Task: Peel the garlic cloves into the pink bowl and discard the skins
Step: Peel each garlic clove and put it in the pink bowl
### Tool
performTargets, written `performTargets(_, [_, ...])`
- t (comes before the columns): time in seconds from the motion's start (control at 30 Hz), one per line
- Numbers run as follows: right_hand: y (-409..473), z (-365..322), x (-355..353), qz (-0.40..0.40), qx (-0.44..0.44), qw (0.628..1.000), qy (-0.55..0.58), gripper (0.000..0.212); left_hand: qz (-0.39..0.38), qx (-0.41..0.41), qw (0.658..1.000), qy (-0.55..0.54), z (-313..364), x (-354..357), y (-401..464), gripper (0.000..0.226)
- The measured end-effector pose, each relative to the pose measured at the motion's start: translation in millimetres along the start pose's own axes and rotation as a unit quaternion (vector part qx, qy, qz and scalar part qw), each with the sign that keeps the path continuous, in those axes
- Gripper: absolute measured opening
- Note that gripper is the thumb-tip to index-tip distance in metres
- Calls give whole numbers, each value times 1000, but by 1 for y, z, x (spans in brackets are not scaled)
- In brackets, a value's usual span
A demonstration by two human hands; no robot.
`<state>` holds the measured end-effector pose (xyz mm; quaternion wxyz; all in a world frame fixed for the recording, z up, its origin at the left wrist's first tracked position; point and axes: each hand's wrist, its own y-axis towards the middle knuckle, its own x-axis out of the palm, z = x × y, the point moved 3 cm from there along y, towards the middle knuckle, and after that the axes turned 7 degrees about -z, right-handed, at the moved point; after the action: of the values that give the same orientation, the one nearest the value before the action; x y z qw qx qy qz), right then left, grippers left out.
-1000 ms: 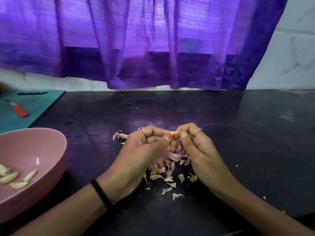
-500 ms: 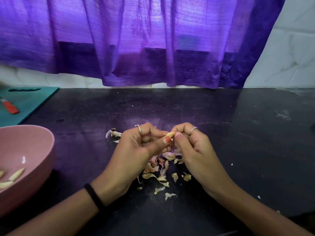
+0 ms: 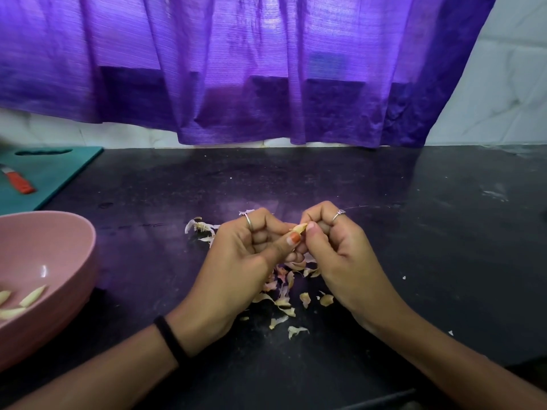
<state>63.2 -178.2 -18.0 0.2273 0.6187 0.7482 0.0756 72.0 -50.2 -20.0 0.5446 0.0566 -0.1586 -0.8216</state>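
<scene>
Over the middle of the black counter my left hand [image 3: 248,255] and my right hand [image 3: 340,250] meet, fingers curled. Between their thumbs and fingertips they pinch one small garlic clove [image 3: 299,227]; only its pale tip shows. Below the hands lies a scatter of garlic skins [image 3: 284,300]. A few more papery skins and a root end [image 3: 199,227] lie just left of my left hand. The pink bowl [image 3: 74,261] stands at the left edge, partly cut off, with three peeled cloves [image 3: 32,295] visible inside.
A teal cutting board [image 3: 53,170] lies at the back left with an orange-handled knife [image 3: 19,183] on it. A purple curtain [image 3: 251,69] hangs over the white tiled wall behind the counter. Small white specks dot the counter at the right.
Both hands keep working the same clove in place, with only slight finger shifts. The camera has shifted a little, so the bowl and board sit differently in the frame.
</scene>
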Motion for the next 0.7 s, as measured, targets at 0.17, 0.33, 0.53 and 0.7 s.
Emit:
performTargets(0.17, [1,1,1,3,6,1000,10,14,-2,-18,999,-51,-1,2,-1,4])
performTargets(0.33, [2,1,2,31,1,999,-8,16,-11,-37,995,-95,-2,3,-1,2])
performTargets(0.53, [3,1,3,33,3,999,18,16,-13,-45,994,-103,-4,2,-1,4])
performTargets(0.7, [3,1,2,34,3,999,30,15,-18,-52,990,-129,-5,3,0,3])
